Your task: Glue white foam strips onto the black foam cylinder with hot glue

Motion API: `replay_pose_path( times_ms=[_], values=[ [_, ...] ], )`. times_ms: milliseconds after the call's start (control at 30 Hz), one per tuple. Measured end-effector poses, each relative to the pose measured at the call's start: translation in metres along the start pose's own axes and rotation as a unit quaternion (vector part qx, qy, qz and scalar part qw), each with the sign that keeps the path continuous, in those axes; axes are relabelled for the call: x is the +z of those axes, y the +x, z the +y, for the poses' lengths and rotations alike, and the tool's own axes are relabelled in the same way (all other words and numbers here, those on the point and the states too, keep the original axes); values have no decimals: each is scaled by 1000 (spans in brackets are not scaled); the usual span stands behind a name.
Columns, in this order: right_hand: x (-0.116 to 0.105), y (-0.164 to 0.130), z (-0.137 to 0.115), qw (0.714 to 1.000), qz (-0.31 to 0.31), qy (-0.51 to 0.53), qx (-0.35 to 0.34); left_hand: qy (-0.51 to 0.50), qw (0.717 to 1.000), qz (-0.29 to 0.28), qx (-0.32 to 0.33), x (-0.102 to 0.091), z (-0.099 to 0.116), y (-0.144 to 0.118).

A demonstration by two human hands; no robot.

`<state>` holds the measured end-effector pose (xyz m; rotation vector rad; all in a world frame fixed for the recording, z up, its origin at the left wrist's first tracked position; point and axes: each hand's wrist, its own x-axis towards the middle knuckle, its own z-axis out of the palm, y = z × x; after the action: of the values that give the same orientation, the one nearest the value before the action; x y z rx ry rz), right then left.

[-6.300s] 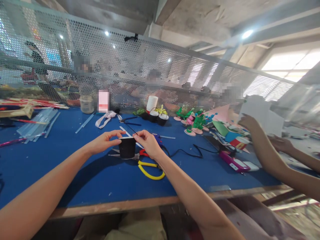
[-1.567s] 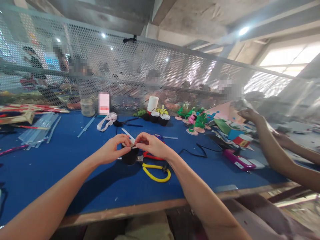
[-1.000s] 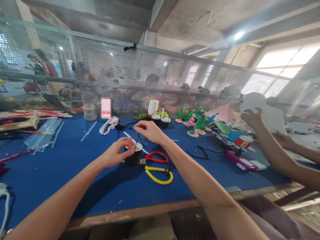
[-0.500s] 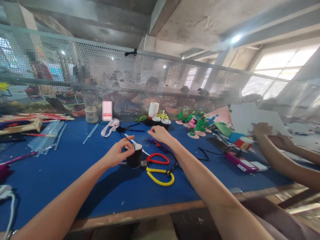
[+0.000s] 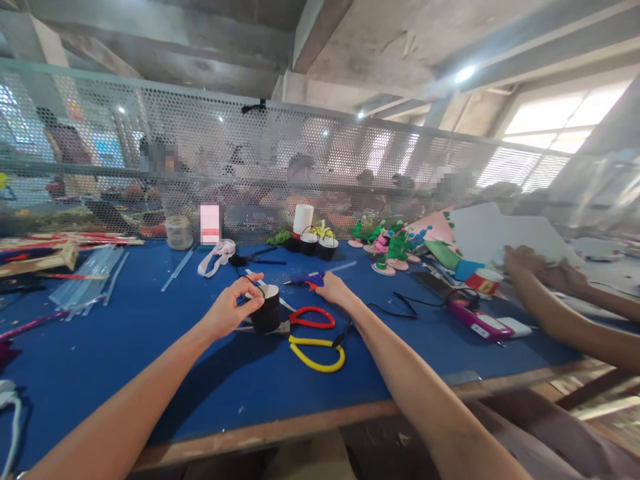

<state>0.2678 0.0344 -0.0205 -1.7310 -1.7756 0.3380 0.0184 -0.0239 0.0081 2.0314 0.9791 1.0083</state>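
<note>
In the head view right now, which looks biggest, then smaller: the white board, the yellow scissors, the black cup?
1. White board, held by a co-worker, largest.
2. Yellow scissors.
3. Black cup at the left hand, smallest; it lies about as near as the scissors.

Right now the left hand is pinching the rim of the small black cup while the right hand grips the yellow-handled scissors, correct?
Not quite. In the head view the left hand does pinch the black cup, but the right hand holds the blue glue gun. The yellow-handled scissors lie untouched on the blue table.
</note>
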Motion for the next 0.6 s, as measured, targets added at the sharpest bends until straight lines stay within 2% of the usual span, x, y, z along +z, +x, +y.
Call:
replay_pose_path(
  times_ms=[100,167,233,267,333,433,600],
  values=[
    [-11,-5,-11,996,39,75,36,-13,1000,-4,-8,0,-3,0],
    [-22,-11,-23,990,44,132,34,-26,999,-4,-18,-1,-4,1],
    [-31,-20,-37,981,26,190,28,-42,999,3,-28,-2,-4,1],
    [-34,-25,-44,966,5,258,26,-49,998,9,-34,-2,-4,1],
    [-35,-38,-56,946,-32,321,10,-63,997,20,-43,-3,-4,1],
    [-29,-56,-68,940,-56,334,-22,-75,995,33,-49,-4,-6,2],
    [-23,-76,-75,963,-74,260,-8,-97,992,45,-69,-4,-11,4]
  ],
)
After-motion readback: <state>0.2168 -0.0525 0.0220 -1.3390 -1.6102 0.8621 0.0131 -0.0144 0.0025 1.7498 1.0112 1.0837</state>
